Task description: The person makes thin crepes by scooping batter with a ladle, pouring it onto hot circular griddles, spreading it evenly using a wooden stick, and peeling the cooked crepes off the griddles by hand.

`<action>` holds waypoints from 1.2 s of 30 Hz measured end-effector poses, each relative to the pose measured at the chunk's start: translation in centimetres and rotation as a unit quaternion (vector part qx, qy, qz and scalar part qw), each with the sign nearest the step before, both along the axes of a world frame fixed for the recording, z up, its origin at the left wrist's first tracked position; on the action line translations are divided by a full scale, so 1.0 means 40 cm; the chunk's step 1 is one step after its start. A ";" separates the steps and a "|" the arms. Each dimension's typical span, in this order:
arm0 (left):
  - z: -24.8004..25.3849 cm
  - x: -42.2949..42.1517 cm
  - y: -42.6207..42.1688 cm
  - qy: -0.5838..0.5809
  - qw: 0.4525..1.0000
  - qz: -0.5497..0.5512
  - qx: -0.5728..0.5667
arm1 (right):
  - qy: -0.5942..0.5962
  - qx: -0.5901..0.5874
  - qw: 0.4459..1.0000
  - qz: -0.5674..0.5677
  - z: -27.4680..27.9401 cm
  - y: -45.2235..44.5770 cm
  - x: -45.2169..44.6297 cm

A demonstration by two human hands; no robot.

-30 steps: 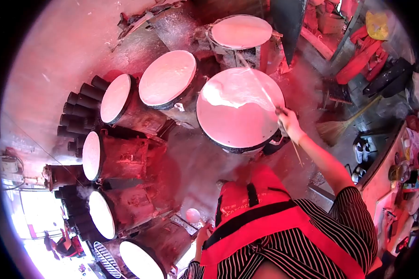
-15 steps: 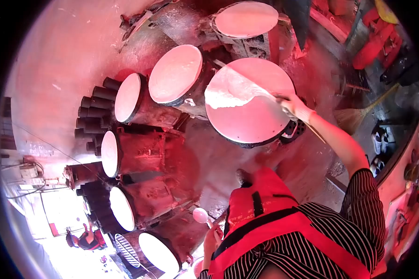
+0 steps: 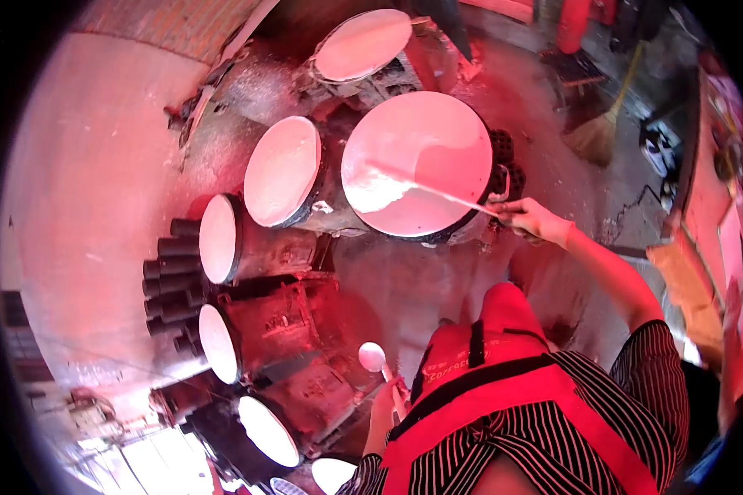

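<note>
My right hand [image 3: 532,219] is closed around the end of a long thin stick [image 3: 450,196], at the near right edge of a large round griddle [image 3: 421,120]. The stick reaches across the griddle's pale, coated surface toward its left side. A bright white patch [image 3: 380,191] shows near the stick's far end; whether it is batter or light I cannot tell. Low by my apron [image 3: 479,346], my left hand [image 3: 385,406] grips the handle of a ladle [image 3: 371,356], its pale bowl pointing away from me. Part of the left hand's fingers is hidden.
More round griddles on stoves curve around to the left, including one [image 3: 282,172] beside the large one and another [image 3: 363,45] behind it. Dark cylinders [image 3: 173,268] are stacked by the left stoves. A broom [image 3: 596,136] and shoes [image 3: 659,148] are at the right.
My right hand has drawn back toward me, off the griddle's surface to its near edge, and the stick now slants differently. The view has turned; the left hand still holds the ladle.
</note>
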State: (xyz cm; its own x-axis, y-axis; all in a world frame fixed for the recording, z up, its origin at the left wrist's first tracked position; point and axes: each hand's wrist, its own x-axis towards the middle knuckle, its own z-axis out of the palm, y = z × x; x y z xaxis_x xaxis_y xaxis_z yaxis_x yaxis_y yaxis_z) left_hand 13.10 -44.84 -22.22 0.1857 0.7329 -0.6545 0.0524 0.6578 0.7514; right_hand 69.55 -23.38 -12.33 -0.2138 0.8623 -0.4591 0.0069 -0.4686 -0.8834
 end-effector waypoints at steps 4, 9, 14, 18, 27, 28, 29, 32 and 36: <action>0.124 0.022 0.231 -0.056 0.905 0.297 -0.299 | 0.002 -0.123 0.992 -0.027 0.029 -0.258 -0.032; -0.024 -0.198 0.288 -0.044 0.945 0.182 -0.267 | 0.134 -0.145 0.947 -0.254 0.014 -0.410 -0.284; -0.062 -0.350 0.148 -0.097 0.956 0.192 -0.199 | 0.263 0.033 0.905 -0.332 -0.116 -0.017 -0.790; -0.005 -0.428 0.001 -0.113 0.958 0.201 -0.170 | -0.047 0.121 0.917 -0.376 -0.172 0.371 -1.032; -0.017 -0.484 -0.178 0.052 0.992 0.083 -0.077 | -0.112 0.086 0.847 -0.512 -0.249 0.271 -1.121; -0.001 -0.480 -0.177 0.077 0.995 0.044 -0.050 | -0.064 0.065 0.857 -0.507 -0.255 0.223 -1.101; 0.018 -0.473 -0.173 0.106 0.994 0.003 -0.023 | -0.018 0.042 0.863 -0.502 -0.261 0.174 -1.081; 0.115 -0.415 -0.118 0.218 0.967 -0.111 0.071 | 0.086 0.039 0.864 -0.495 -0.226 0.049 -0.980; -0.130 -0.480 -0.092 -0.059 0.979 0.163 -0.105 | 0.034 0.010 0.890 -0.454 -0.073 -0.029 -0.840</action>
State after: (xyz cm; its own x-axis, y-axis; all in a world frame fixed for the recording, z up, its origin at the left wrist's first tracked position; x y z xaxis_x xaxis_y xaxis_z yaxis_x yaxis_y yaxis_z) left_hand -6.09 -48.53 -27.41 0.0479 0.6182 -0.7846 -0.2654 0.7651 0.5867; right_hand 35.94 -24.53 -15.26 0.5493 0.7012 -0.4546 -0.4211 -0.2377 -0.8753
